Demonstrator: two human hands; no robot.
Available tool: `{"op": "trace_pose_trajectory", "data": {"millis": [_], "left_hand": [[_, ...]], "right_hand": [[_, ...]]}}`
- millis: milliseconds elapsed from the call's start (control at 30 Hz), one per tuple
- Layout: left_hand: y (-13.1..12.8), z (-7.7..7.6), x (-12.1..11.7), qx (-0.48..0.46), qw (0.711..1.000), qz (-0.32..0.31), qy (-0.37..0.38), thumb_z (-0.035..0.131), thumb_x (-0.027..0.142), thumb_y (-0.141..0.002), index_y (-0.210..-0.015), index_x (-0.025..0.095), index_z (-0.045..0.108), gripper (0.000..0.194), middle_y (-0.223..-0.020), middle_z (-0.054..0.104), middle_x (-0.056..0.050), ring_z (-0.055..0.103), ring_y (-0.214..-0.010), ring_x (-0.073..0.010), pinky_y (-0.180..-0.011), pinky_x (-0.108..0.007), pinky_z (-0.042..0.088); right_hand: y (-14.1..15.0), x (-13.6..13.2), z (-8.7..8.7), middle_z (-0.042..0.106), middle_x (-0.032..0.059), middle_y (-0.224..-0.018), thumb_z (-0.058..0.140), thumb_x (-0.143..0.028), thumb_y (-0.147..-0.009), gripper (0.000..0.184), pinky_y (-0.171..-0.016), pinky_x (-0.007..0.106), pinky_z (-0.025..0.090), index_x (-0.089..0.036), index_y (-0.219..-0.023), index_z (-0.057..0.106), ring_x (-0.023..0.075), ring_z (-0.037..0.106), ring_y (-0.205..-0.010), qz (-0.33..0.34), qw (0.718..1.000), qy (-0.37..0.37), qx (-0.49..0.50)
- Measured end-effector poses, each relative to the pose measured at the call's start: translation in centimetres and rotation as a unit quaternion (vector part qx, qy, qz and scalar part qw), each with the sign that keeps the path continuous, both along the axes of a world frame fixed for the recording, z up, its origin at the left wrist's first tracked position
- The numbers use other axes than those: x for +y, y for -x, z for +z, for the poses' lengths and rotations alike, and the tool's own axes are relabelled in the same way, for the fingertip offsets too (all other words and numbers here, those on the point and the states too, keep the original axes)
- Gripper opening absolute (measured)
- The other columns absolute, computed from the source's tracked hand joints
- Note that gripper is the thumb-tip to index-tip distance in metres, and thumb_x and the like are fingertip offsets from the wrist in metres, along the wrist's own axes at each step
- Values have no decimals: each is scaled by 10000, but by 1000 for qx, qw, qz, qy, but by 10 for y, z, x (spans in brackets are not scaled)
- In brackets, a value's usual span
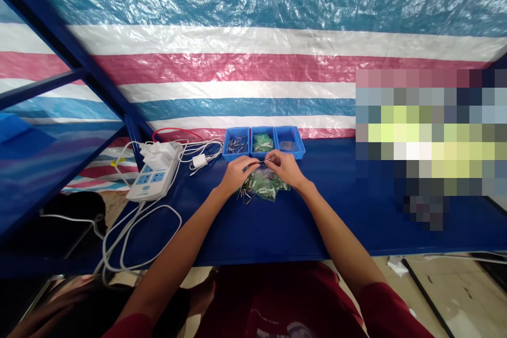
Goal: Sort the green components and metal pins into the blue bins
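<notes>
Over the blue table (257,237), my left hand (236,173) and my right hand (285,169) are close together, fingers pinched on a thin dark metal piece (262,161) that spans the gap between them. Its exact kind is too small to make out. Just below my fingers lies a clear plastic bag with green on it (266,187). Several loose slim metal pieces (246,195) are spread at the bag's left side, partly under my left hand.
Behind my hands stand three joined blue bins: the left bin (227,147) holds metal pieces, the middle bin (263,129) a green bag, the right bin (299,143) small flat items. A white power strip (152,179) and looping cables (180,216) lie left. A blurred patch covers the right.
</notes>
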State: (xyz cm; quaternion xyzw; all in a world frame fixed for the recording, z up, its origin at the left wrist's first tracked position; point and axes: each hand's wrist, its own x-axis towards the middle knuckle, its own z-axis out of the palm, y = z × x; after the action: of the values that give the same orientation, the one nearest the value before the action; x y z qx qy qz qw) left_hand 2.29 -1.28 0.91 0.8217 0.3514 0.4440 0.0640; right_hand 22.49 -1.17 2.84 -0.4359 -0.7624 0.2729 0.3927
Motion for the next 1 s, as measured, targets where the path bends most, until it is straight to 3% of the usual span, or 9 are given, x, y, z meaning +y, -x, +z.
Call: {"op": "trace_pose_trajectory", "data": {"millis": [233,467,733,1000], "left_hand": [[6,6,0,15,999,42,23,446,358,-965,-860,173,637,286,-783,674,-32,608,-689,-126,-661,-230,477],[4,9,-6,-5,998,57,24,436,359,-962,-812,174,620,301,-695,629,-13,541,-591,-116,-624,-237,457],[-2,15,-9,-59,997,45,6,538,350,-924,-840,176,665,231,-812,705,-45,627,-680,-136,-681,-265,506],[0,15,-6,-122,987,103,-23,600,344,-888,-777,175,663,212,-795,694,-41,621,-686,-136,-700,-282,521]], "right_hand": [[22,-5,-15,645,9,-691,554,-398,-836,212,-543,262,466,-197,-847,622,133,566,-495,-14,988,61,142],[25,-9,-11,640,13,-675,542,-404,-851,233,-577,264,467,-195,-796,630,134,558,-514,-50,991,39,120],[24,-8,-13,633,18,-653,509,-436,-888,311,-614,254,433,-186,-759,643,142,555,-578,-60,996,-7,70],[26,-2,-4,604,-4,-606,530,-383,-880,274,-603,243,391,-179,-728,633,125,513,-551,-61,997,-31,41]]}}
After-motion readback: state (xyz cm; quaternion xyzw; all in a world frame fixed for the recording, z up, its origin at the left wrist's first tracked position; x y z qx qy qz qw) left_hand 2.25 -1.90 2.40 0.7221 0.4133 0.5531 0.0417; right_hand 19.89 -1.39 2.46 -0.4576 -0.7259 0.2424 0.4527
